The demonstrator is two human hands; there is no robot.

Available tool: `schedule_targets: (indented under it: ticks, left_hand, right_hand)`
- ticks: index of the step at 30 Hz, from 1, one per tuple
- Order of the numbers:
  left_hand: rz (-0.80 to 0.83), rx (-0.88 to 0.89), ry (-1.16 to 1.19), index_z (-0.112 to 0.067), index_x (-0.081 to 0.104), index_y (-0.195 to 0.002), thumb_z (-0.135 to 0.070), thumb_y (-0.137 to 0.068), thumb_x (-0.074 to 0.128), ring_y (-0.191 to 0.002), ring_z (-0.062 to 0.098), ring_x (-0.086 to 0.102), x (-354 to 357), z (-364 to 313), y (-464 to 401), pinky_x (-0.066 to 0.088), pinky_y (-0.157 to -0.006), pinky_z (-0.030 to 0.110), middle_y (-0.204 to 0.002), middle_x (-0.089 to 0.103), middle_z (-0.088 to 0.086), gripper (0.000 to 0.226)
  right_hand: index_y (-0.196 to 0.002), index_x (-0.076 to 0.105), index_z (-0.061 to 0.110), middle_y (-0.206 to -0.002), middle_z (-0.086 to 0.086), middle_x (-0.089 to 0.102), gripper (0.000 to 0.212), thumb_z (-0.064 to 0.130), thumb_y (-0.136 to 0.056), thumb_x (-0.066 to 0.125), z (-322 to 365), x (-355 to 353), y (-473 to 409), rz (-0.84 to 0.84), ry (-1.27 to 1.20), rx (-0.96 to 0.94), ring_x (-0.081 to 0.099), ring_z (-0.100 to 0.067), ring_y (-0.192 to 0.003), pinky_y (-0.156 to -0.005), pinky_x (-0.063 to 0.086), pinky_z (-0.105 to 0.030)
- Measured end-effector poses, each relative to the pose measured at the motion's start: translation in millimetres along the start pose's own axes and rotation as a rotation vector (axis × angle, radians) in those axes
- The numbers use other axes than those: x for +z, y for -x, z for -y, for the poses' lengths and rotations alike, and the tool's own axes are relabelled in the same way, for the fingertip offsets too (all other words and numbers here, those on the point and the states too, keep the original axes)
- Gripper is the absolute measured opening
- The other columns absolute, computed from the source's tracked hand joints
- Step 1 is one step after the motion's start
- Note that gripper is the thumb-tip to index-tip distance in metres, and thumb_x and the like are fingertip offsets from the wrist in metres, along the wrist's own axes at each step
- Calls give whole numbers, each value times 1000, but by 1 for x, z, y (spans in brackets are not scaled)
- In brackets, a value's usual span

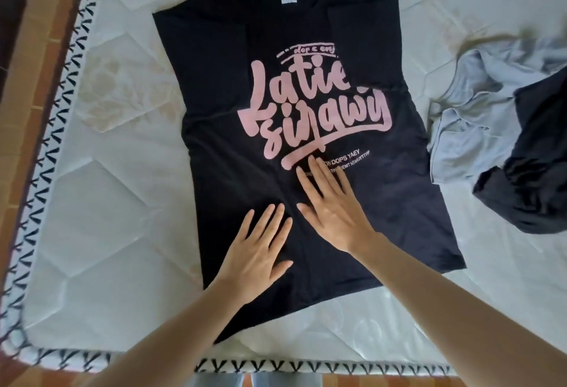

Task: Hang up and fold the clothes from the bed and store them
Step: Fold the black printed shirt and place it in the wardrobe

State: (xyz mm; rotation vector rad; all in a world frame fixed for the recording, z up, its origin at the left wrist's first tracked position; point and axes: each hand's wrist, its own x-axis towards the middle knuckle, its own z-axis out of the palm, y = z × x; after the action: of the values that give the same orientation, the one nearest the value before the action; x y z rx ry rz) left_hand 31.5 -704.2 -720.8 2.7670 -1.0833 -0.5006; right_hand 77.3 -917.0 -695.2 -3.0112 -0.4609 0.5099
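Observation:
A black T-shirt (pixel 221 147) with large pink lettering lies flat, print up, on the white quilted mattress (pixel 101 196); both its sleeves are folded in over the body. My left hand (pixel 256 253) rests palm down with straight fingers on the shirt's lower left part. My right hand (pixel 329 202) lies flat beside it, fingertips touching the bottom of the pink print. Neither hand holds the cloth.
A crumpled light grey garment (pixel 469 110) and a dark garment (pixel 527 172) lie in a heap at the right of the mattress. The mattress edge with its black-patterned trim (pixel 40 190) runs along the left and near sides, with orange tiled floor (pixel 46 18) beyond.

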Motion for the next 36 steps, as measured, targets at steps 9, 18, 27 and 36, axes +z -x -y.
schedule_targets:
  ticks: [9, 18, 27, 36]
  left_hand:
    - [170, -158, -4, -10, 32, -151, -68, -73, 59, -144, 46, 21, 12, -80, 20, 30, -105, 69, -159, 20, 21, 100]
    - [203, -196, -127, -12, 14, -154, -27, -74, 71, -142, 52, 16, 26, -107, 43, 28, -101, 73, -159, 13, 25, 99]
    - [147, -277, -169, -14, 35, -149, 12, -60, 78, -134, 46, 40, 18, -113, 37, 46, -91, 65, -154, 34, 19, 102]
    - [181, -339, -12, -20, 58, -135, -1, -86, 64, -132, 21, 50, -23, -90, 17, 46, -100, 32, -145, 51, -2, 53]
  right_hand:
    - [-153, 27, 3, -157, -28, 24, 90, 63, -89, 43, -40, 37, 120, 126, 44, -223, 23, -38, -147, -115, 31, -53]
    - [-150, 30, 3, -154, -26, 33, 70, 5, -84, 53, -96, 67, 196, 120, 227, -143, 35, -46, -140, -101, 42, -62]
    - [-144, 43, 2, -147, -20, 47, 69, -11, -79, 58, -93, 74, 192, -22, 182, 16, 49, -40, -131, -96, 50, -55]
    - [-82, 66, 3, -74, -12, 61, 38, -20, -53, 75, -99, 23, 164, 30, 10, 307, 62, -30, -67, -53, 48, -32]
